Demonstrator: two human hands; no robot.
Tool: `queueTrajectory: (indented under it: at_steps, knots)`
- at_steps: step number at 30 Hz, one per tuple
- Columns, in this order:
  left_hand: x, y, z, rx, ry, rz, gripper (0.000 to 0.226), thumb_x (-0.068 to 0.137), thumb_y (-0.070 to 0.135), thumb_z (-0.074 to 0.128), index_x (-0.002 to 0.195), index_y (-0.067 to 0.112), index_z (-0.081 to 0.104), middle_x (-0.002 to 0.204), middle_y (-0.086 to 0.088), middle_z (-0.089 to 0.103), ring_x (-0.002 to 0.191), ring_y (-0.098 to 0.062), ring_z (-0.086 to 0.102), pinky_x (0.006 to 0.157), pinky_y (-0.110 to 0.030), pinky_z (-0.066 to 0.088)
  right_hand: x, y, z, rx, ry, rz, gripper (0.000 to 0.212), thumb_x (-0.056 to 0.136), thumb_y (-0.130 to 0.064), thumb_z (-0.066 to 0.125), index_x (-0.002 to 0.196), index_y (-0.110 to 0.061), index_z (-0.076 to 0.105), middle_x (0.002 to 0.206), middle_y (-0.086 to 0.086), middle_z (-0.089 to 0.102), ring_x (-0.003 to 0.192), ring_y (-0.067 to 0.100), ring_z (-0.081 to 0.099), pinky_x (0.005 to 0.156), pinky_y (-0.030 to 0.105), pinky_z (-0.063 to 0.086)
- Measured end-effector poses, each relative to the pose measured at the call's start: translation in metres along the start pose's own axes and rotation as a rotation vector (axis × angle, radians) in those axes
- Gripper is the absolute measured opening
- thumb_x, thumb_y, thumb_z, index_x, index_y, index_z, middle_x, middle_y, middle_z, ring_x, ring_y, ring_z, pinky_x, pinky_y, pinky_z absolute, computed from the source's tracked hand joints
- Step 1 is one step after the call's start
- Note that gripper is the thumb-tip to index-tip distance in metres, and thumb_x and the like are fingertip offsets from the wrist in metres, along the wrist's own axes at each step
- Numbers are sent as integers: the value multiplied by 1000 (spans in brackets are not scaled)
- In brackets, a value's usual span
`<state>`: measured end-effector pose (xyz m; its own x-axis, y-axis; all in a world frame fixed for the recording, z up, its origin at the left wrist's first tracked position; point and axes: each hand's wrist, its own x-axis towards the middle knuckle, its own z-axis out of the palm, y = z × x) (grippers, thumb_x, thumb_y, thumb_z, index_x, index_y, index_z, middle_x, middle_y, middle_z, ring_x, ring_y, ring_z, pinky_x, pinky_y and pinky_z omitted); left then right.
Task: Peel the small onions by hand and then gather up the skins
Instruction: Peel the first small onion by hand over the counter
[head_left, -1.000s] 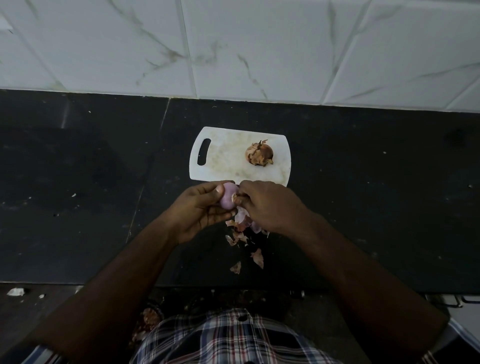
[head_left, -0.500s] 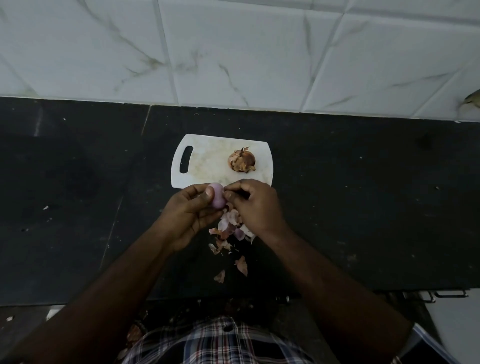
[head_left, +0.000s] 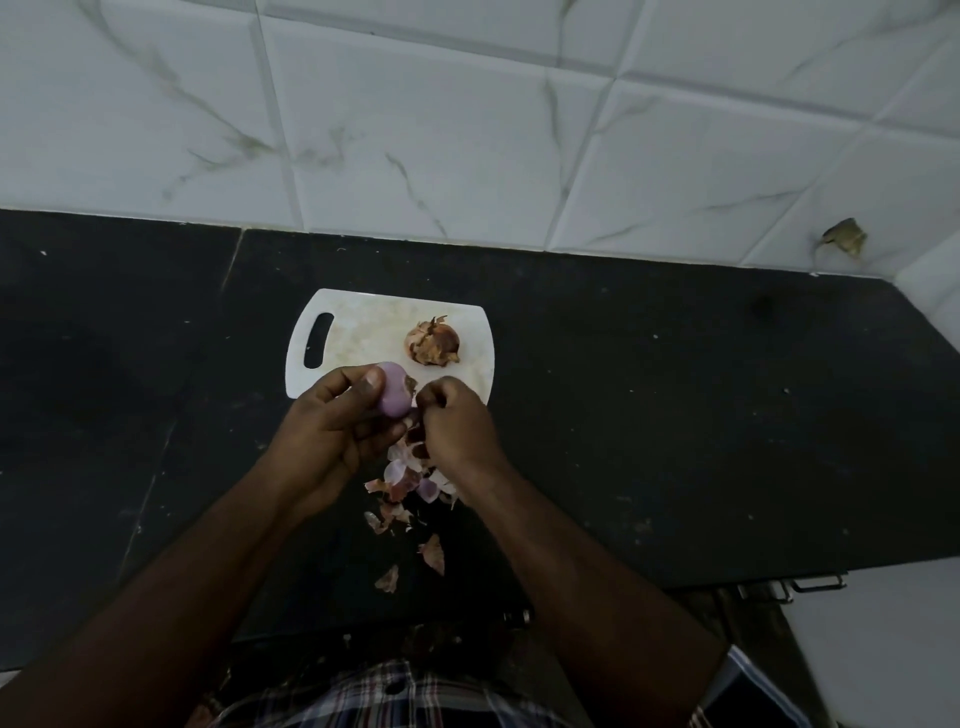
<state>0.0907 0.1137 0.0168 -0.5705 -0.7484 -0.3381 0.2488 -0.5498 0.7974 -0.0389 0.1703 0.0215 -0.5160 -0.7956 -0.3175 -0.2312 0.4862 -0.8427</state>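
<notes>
Peeled onion (head_left: 393, 391) gripped in left hand (head_left: 332, 426), right hand (head_left: 457, 426) pinching skin beside it, skins (head_left: 410, 493) on bench (head_left: 675, 415) below

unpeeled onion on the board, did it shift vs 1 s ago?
No. The unpeeled onion sits at the same spot on the cutting board, right of centre near its far edge; only the camera view moved.

White board (head_left: 358, 332) with handle slot lies flat on black worktop (head_left: 675, 415). Marbled white tiles (head_left: 467, 130) behind. Plaid shirt (head_left: 374, 696) at bottom edge.
</notes>
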Motion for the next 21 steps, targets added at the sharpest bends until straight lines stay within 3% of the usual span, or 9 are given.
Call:
queueTrajectory:
  at_steps: [2,4,5,7,8,11,13,17,21]
  knots:
    - [0,2,-3,64,-2,-5,34,84,31,61,112,12,66,97,-7,74,88,-20,72,76,-31,60,-3,6,-8,-64,38,-78,27,96,-31,54,81,-11,64,73,4,64,67,13,60,65,39,51]
    - [-1,3,-6,116,18,-14,36,83,34,61,112,14,68,98,-6,72,90,-21,67,79,-35,55,-3,10,-15,-30,99,-152,22,90,-30,66,76,-13,69,67,-2,66,62,7,61,63,34,52]
    - [-2,4,-7,133,28,-18,38,82,35,61,113,13,69,98,-7,72,90,-21,66,80,-35,53,-3,9,-17,31,78,-179,9,89,-25,70,88,-17,74,77,-6,72,70,2,66,67,28,57]
    - [-3,7,-8,149,27,-25,42,82,33,61,117,11,68,101,-9,74,93,-23,68,81,-35,53,0,7,-16,102,12,-244,27,88,-14,72,115,-18,73,104,-4,76,94,1,69,84,22,58]
    - [-3,9,-8,154,22,-26,43,82,31,62,120,10,68,104,-11,75,95,-24,69,82,-36,54,0,6,-14,74,24,-293,29,89,-11,71,118,-16,72,110,-3,75,100,2,68,90,23,57]
    - [-2,17,-11,158,-26,-26,40,88,24,61,125,10,66,115,-14,73,102,-25,71,85,-34,60,0,6,-7,38,163,-404,20,88,-14,73,107,-15,77,102,-5,76,95,2,69,89,26,57]
    - [-2,23,-13,160,-98,-16,32,98,17,54,126,5,65,117,-13,73,103,-23,71,84,-30,60,-2,5,-6,58,210,-410,16,89,-18,72,104,-17,78,95,-13,74,92,-1,69,85,21,55]
    - [-1,29,-17,250,-7,46,24,104,7,48,116,-2,67,100,-15,76,83,-20,75,73,-26,61,-6,-1,-2,42,185,-438,18,93,-21,67,109,-17,76,104,-8,75,95,0,67,87,21,54]
    - [1,29,-21,423,100,197,15,99,4,58,101,-6,68,80,-14,75,68,-19,73,63,-23,58,1,-1,-3,133,172,-377,12,90,-18,70,99,-21,78,94,-4,77,88,13,72,86,44,58]
